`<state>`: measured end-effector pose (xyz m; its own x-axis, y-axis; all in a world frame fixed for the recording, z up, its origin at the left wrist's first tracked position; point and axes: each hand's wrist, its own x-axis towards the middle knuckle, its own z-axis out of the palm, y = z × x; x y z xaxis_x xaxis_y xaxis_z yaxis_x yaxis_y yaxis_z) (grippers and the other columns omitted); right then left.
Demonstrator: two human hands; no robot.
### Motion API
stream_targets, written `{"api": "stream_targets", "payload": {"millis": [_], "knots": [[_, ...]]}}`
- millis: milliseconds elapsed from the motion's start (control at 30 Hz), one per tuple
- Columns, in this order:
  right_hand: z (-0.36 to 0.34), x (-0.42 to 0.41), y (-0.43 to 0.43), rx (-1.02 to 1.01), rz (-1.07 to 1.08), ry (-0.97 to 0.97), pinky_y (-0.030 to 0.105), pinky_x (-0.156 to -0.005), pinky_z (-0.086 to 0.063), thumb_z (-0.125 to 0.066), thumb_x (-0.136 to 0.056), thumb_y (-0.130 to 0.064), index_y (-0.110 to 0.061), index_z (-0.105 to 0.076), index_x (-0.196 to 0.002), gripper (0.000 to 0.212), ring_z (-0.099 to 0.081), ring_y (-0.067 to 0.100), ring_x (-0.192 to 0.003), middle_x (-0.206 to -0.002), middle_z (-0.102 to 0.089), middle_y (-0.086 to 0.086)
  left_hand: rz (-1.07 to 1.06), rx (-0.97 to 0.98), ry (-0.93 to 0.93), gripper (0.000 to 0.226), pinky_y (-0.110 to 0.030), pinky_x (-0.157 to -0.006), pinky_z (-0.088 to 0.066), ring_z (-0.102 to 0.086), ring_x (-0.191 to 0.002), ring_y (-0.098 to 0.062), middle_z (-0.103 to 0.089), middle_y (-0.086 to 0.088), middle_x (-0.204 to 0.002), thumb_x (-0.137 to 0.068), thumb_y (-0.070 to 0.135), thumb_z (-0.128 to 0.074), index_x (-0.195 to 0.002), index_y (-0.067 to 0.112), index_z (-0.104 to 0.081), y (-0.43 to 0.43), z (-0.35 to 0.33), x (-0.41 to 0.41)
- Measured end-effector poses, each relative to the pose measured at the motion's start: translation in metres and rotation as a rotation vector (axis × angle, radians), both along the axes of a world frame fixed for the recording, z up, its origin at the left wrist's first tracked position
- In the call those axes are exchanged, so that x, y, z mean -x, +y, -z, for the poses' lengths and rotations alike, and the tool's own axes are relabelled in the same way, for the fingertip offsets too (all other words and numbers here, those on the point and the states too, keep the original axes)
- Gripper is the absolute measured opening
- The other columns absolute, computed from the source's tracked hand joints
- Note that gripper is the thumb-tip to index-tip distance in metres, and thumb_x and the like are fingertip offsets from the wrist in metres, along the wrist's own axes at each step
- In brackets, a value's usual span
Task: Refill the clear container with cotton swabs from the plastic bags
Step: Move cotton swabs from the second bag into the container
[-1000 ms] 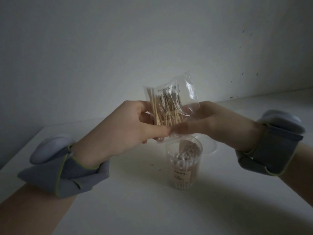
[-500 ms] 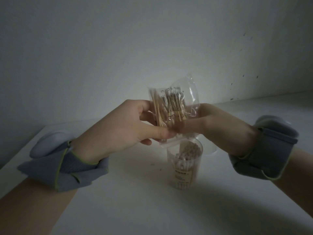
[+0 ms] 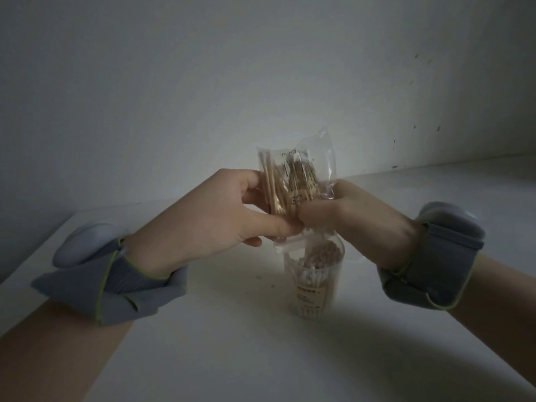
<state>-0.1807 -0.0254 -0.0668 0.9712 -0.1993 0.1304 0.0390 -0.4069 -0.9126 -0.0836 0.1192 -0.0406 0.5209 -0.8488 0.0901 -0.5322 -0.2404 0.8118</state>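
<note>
Clear-film bag [image 3: 298,172] of swabs, just above container [image 3: 314,285] on table [image 3: 232,343]. Pinched low by left hand [image 3: 208,224] and right hand [image 3: 356,221], fingers curled onto the film. Looks light, soft and slippery; probably wants a grip at the sealed edges, not mid-bundle.

Plastic bag [image 3: 295,181], upright, gripped between the left hand [image 3: 208,224] on its left and the right hand [image 3: 356,221] on its right. Directly below it, the clear container [image 3: 314,288] stands on the desk [image 3: 232,343], with cotton swabs [image 3: 320,255] upright in it. The wall [image 3: 261,82] rises behind the desk.
</note>
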Motion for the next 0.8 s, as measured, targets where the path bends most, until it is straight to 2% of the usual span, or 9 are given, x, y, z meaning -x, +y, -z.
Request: {"api": "stream_targets", "payload": {"millis": [67,200,367,500,600,733,800], "knots": [[-0.003,0.001,-0.004,0.007,-0.009,-0.002,0.033,-0.082,-0.049,-0.061,-0.069,-0.031,-0.009,-0.07,-0.096,0.036,-0.066,0.022,-0.089,-0.093,-0.072,0.005,-0.033,0.014,-0.01,0.028,-0.013,-0.052,-0.049,-0.07,-0.068,-0.004,-0.074,0.008,-0.082,-0.063,0.029,-0.077,-0.089,0.025,-0.069,0.002,-0.003,-0.003],[-0.009,0.005,-0.016,0.069,0.021,0.033,0.04,-0.091,-0.044,-0.062,-0.068,-0.045,-0.023,-0.068,-0.096,0.036,-0.065,0.01,-0.093,-0.097,-0.071,-0.008,-0.091,0.016,-0.013,0.024,-0.011,-0.051,-0.048,-0.069,-0.068,-0.002,-0.075,0.008,-0.08,-0.069,0.028,-0.075,-0.091,0.024,-0.067,0.006,-0.008,-0.008],[-0.019,0.01,-0.019,0.179,0.02,0.083,0.056,-0.099,-0.039,-0.067,-0.068,-0.038,-0.011,-0.066,-0.092,0.037,-0.063,0.026,-0.095,-0.097,-0.07,0.004,-0.096,-0.007,0.0,0.026,-0.011,-0.053,-0.047,-0.069,-0.068,-0.002,-0.075,0.005,-0.074,-0.067,0.029,-0.077,-0.09,0.021,-0.069,0.007,-0.01,-0.008],[-0.026,0.013,-0.022,0.268,-0.039,0.17,0.047,-0.101,-0.04,-0.076,-0.063,-0.042,-0.015,-0.07,-0.086,0.036,-0.066,0.011,-0.091,-0.093,-0.072,-0.006,-0.118,-0.009,0.015,0.022,-0.01,-0.053,-0.046,-0.067,-0.065,0.002,-0.075,0.006,-0.071,-0.067,0.029,-0.077,-0.086,0.021,-0.07,0.006,-0.008,-0.007],[-0.025,0.011,-0.022,0.326,0.001,0.173,0.05,-0.099,-0.042,-0.067,-0.05,-0.048,-0.019,-0.072,-0.086,0.047,-0.066,0.015,-0.092,-0.094,-0.072,-0.006,-0.119,-0.002,0.007,0.023,-0.011,-0.054,-0.047,-0.065,-0.066,0.0,-0.075,0.004,-0.075,-0.065,0.03,-0.079,-0.084,0.019,-0.072,0.005,-0.007,-0.005],[-0.019,0.007,-0.023,0.323,0.004,0.112,0.054,-0.095,-0.044,-0.074,-0.058,-0.039,-0.024,-0.073,-0.077,0.025,-0.066,0.024,-0.09,-0.089,-0.073,0.0,-0.116,0.012,0.019,0.019,-0.011,-0.054,-0.048,-0.065,-0.066,0.001,-0.075,0.006,-0.075,-0.064,0.028,-0.079,-0.08,0.021,-0.073,0.002,-0.004,-0.001],[-0.016,0.007,-0.023,0.303,0.007,0.098,0.051,-0.096,-0.045,-0.073,-0.055,-0.041,-0.026,-0.073,-0.073,0.024,-0.067,0.02,-0.087,-0.087,-0.073,-0.001,-0.117,0.01,0.025,0.017,-0.009,-0.053,-0.049,-0.066,-0.065,0.003,-0.075,0.008,-0.075,-0.066,0.027,-0.079,-0.08,0.022,-0.073,0.001,-0.003,-0.001]]}}
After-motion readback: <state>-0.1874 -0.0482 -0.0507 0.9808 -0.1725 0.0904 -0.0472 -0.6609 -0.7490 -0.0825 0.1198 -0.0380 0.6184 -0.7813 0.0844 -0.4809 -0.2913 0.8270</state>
